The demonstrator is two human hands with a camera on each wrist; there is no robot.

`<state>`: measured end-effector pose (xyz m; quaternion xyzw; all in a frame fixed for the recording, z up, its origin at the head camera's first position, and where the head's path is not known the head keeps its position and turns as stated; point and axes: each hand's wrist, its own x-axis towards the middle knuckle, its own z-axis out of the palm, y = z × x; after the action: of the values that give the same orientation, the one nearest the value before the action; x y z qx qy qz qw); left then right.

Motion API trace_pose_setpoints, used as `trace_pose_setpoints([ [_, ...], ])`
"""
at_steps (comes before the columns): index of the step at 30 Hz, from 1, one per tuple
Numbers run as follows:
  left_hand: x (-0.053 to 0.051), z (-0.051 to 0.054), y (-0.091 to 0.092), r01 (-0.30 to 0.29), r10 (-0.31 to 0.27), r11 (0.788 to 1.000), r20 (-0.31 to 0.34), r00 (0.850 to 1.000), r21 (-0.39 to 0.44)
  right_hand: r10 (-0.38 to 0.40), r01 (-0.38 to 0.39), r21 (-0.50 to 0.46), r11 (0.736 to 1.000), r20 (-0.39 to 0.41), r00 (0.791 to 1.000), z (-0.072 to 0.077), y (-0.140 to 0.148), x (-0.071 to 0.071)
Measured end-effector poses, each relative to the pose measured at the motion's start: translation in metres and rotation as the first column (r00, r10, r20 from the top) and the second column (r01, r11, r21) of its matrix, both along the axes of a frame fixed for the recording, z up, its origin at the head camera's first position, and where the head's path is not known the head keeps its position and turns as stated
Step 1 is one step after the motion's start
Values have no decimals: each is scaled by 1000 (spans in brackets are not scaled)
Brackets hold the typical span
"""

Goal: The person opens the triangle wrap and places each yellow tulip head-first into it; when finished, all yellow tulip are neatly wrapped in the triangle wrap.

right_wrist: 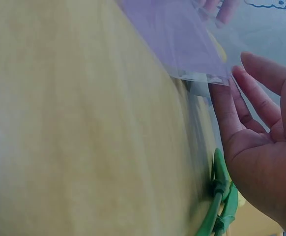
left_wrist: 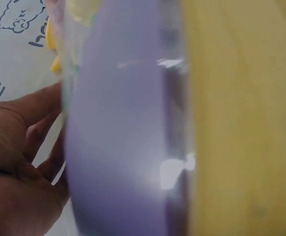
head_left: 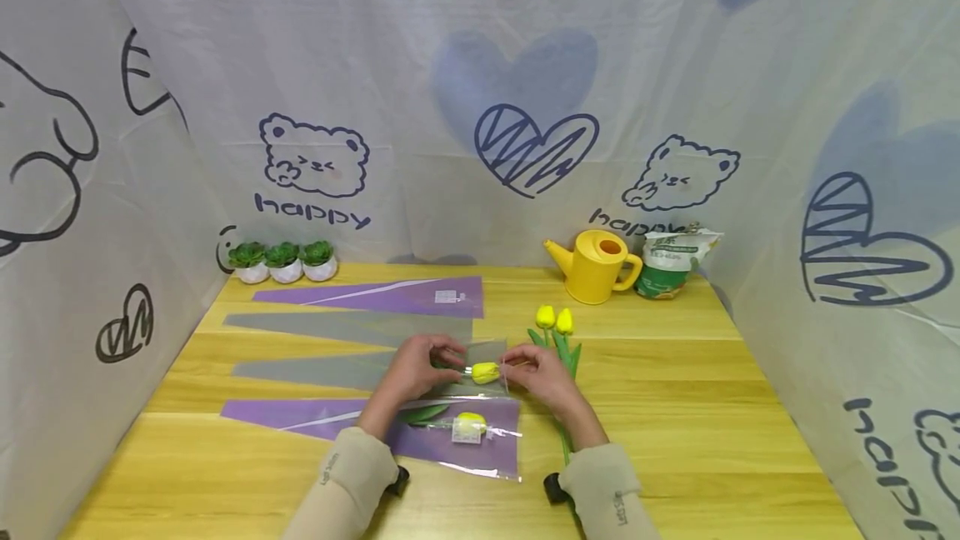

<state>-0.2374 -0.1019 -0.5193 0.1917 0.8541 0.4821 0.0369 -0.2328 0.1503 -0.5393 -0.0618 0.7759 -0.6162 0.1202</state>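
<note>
A yellow tulip point(head_left: 485, 372) lies inside a clear and grey flower sleeve point(head_left: 315, 370), its head near the sleeve's wide end. My left hand point(head_left: 418, 365) grips this sleeve just left of the bloom, over the stem. At the wide end my right hand point(head_left: 542, 369) pinches the sleeve's edge beside the flower's tip. Closer to me lies a purple sleeve point(head_left: 315, 417) with another yellow tulip point(head_left: 472, 423) in it. This purple sleeve point(left_wrist: 118, 118) hides my left fingertips in the left wrist view, and the right thumb's tip in the right wrist view.
Two loose yellow tulips point(head_left: 555, 319) lie by my right hand. Another grey sleeve point(head_left: 337, 327) and a purple sleeve point(head_left: 390, 294) lie farther back. Along the back stand small potted succulents point(head_left: 283, 263), a yellow watering can point(head_left: 592, 269) and a green-white bag point(head_left: 670, 263).
</note>
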Motion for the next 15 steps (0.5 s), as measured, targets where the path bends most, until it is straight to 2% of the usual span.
trace_pose_setpoints([
  [5,-1,-6,1,-41,41,999,-2,999,16,34,-34,-17,999,12,999,-1,-1,1],
  [15,-2,-7,5,-27,27,999,10,1000,27,65,-64,-27,998,6,998,-2,0,1],
])
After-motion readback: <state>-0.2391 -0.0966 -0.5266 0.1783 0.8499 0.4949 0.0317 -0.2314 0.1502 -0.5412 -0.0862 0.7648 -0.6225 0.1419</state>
